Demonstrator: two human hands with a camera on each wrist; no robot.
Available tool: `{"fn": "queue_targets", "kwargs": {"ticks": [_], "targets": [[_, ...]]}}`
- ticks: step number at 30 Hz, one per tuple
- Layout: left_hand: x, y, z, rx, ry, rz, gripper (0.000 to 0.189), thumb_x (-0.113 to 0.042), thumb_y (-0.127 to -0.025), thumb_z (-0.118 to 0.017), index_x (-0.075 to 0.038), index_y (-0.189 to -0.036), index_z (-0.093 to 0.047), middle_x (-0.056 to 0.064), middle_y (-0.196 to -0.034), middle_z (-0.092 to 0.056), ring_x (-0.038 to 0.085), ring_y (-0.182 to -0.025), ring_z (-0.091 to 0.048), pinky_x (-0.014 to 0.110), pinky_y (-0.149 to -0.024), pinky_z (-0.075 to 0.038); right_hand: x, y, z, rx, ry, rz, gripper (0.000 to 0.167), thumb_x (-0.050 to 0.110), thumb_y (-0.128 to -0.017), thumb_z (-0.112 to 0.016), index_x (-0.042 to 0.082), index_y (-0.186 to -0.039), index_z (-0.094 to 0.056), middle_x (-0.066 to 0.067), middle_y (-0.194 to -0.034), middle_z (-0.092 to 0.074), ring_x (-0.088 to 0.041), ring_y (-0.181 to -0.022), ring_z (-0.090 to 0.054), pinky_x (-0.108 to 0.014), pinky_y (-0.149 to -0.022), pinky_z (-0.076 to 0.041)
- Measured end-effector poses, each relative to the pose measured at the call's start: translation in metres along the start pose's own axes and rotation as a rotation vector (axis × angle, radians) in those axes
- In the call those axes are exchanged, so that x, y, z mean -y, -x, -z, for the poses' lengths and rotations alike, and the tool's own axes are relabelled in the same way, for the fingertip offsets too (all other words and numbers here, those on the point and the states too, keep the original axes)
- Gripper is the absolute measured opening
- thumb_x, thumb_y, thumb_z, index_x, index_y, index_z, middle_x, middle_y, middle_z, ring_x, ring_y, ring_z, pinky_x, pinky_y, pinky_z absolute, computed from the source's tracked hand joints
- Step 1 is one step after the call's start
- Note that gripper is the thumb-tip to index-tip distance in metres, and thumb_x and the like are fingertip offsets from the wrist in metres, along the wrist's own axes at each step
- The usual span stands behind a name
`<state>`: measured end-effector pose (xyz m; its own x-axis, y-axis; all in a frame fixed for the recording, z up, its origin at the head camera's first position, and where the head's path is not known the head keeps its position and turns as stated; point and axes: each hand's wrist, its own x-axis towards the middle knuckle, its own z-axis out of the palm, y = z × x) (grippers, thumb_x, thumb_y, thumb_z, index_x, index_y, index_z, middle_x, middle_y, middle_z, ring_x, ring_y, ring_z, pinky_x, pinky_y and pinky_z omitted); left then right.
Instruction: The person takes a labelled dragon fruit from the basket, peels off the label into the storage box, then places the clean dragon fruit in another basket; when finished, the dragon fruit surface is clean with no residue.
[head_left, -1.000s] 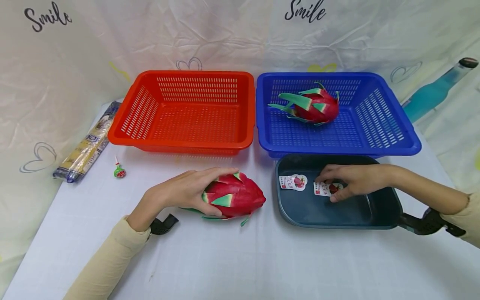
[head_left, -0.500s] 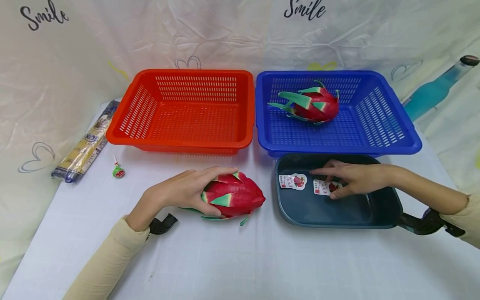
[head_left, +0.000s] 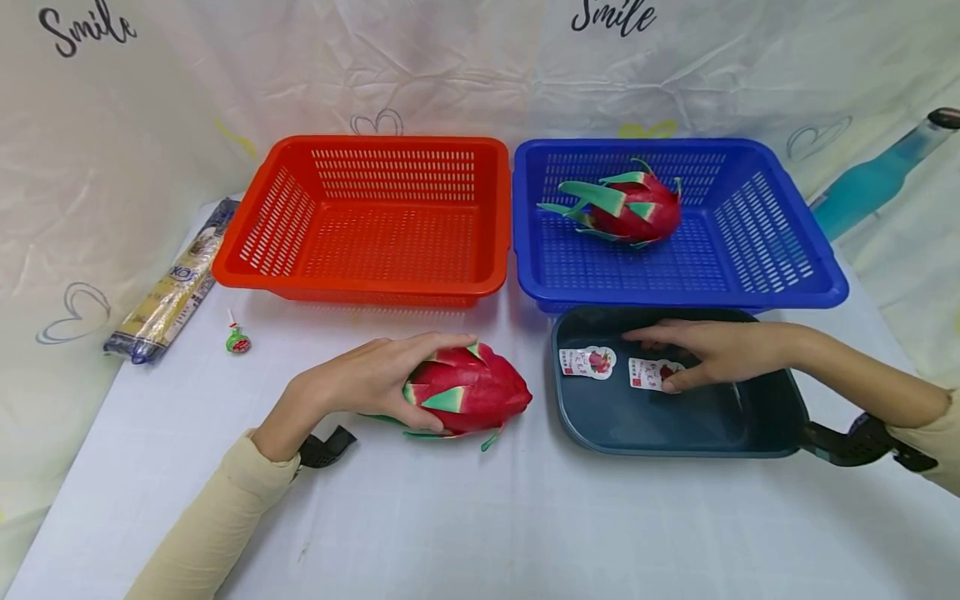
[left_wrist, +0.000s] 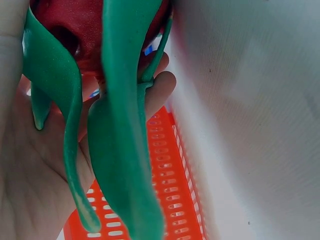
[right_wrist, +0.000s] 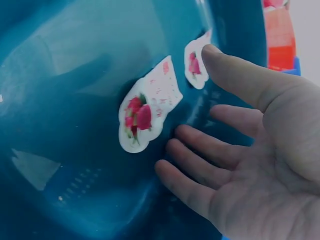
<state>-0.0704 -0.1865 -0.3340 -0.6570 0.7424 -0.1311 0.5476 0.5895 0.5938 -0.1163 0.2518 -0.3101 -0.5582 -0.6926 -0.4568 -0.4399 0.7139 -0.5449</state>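
Observation:
In the head view, my left hand [head_left: 367, 375] grips a red dragon fruit [head_left: 487, 392] with green scales, thumb on its near side and fingers over the far side. The left wrist view shows its long green leaves [left_wrist: 122, 130] trailing past the palm. My right hand [head_left: 738, 346] is over a dark teal tub [head_left: 637, 429], thumb at the right-hand dragon fruit sticker [head_left: 645, 374]. A second sticker [head_left: 585, 362] lies to its left on the tub's floor. In the right wrist view, the right fingers [right_wrist: 192, 150] are spread and grip nothing.
A red basket [head_left: 367, 292] stands at the back left. Beside it, a blue basket [head_left: 675, 297] holds another dragon fruit [head_left: 645, 208]. On the left lie a long yellow and blue packet [head_left: 176, 287] and a small lollipop [head_left: 237, 342]. The tub sits against the blue basket's front.
The right fingers have straightened and lifted off the right-hand sticker, which stays in place. The left hand and its dragon fruit have not moved.

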Motion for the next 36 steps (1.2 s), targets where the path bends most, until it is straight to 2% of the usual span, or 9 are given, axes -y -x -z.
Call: {"fn": "queue_targets", "kwargs": {"ticks": [4,9,13,15,19,22,25,30,36], "targets": [[0.000,0.000,0.000,0.001,0.007,0.007,0.093,-0.053,-0.072,-0.080,-0.039,-0.148,-0.028,-0.014,-0.135,-0.052,0.003,-0.117,-0.053,0.023,-0.085,-0.054,0.004,0.003,0.002,-0.021,0.034,0.007,0.068,0.044,-0.088,-0.066,0.011,-0.144,-0.045,-0.010,-0.141,-0.052,-0.032,-0.128,-0.050,-0.050,-0.099,-0.048],[0.001,0.001,-0.002,0.004,0.013,0.015,0.093,-0.054,-0.072,-0.080,-0.040,-0.148,-0.028,-0.015,-0.134,-0.051,0.002,-0.116,-0.052,0.022,-0.085,-0.053,0.013,0.013,0.008,-0.027,0.043,0.037,0.061,0.044,-0.090,-0.064,0.017,-0.142,-0.048,-0.006,-0.140,-0.054,-0.032,-0.127,-0.052,-0.047,-0.096,-0.051],[0.001,0.001,-0.003,0.005,0.009,0.008,0.094,-0.055,-0.072,-0.079,-0.040,-0.148,-0.027,-0.015,-0.135,-0.051,0.001,-0.116,-0.052,0.022,-0.086,-0.053,0.019,0.028,0.015,-0.056,0.023,0.054,0.052,0.034,-0.092,-0.064,0.024,-0.141,-0.049,-0.001,-0.139,-0.057,-0.021,-0.127,-0.054,-0.032,-0.092,-0.055],[0.001,0.001,-0.003,0.008,0.013,0.010,0.093,-0.055,-0.072,-0.079,-0.041,-0.148,-0.027,-0.016,-0.135,-0.050,0.001,-0.117,-0.052,0.022,-0.086,-0.053,0.020,0.037,0.017,-0.145,0.029,0.071,0.049,0.025,-0.092,-0.065,0.027,-0.139,-0.050,0.005,-0.136,-0.059,-0.006,-0.124,-0.055,-0.024,-0.088,-0.055],[0.000,0.001,-0.002,0.017,0.020,0.023,0.093,-0.053,-0.073,-0.080,-0.043,-0.148,-0.026,-0.017,-0.135,-0.050,0.000,-0.116,-0.052,0.022,-0.085,-0.053,0.020,0.053,0.017,-0.474,0.058,0.059,0.054,0.006,-0.086,-0.070,0.023,-0.135,-0.055,0.024,-0.129,-0.057,0.015,-0.111,-0.052,-0.010,-0.077,-0.051],[-0.001,0.000,-0.001,0.021,0.016,0.030,0.092,-0.052,-0.073,-0.079,-0.043,-0.147,-0.026,-0.018,-0.135,-0.050,0.000,-0.115,-0.052,0.022,-0.086,-0.053,0.018,0.062,0.016,-0.706,0.060,-0.008,0.058,0.001,-0.082,-0.072,0.018,-0.135,-0.055,0.035,-0.129,-0.048,0.018,-0.108,-0.048,0.000,-0.076,-0.043],[-0.002,0.000,0.000,0.027,0.011,0.037,0.092,-0.053,-0.073,-0.079,-0.044,-0.147,-0.026,-0.018,-0.135,-0.049,0.000,-0.115,-0.052,0.022,-0.086,-0.053,0.012,0.070,0.012,-0.858,0.038,-0.056,0.063,0.000,-0.083,-0.071,0.015,-0.140,-0.051,0.034,-0.135,-0.043,0.017,-0.110,-0.043,0.006,-0.079,-0.034],[-0.002,0.000,0.001,0.030,0.007,0.042,0.092,-0.055,-0.073,-0.078,-0.046,-0.147,-0.025,-0.019,-0.135,-0.049,0.000,-0.114,-0.053,0.022,-0.085,-0.053,-0.011,0.077,0.004,-0.992,-0.038,-0.094,0.072,-0.001,-0.085,-0.067,0.019,-0.148,-0.039,0.022,-0.148,-0.037,0.016,-0.117,-0.038,0.007,-0.082,-0.030],[-0.001,0.002,0.000,0.028,0.014,0.039,0.093,-0.054,-0.073,-0.079,-0.044,-0.147,-0.025,-0.017,-0.135,-0.049,0.001,-0.115,-0.053,0.021,-0.086,-0.053,-0.037,0.078,0.003,-1.074,-0.129,-0.111,0.074,-0.002,-0.087,-0.062,0.021,-0.151,-0.031,0.009,-0.156,-0.032,-0.001,-0.139,-0.032,-0.013,-0.112,-0.026]]}}
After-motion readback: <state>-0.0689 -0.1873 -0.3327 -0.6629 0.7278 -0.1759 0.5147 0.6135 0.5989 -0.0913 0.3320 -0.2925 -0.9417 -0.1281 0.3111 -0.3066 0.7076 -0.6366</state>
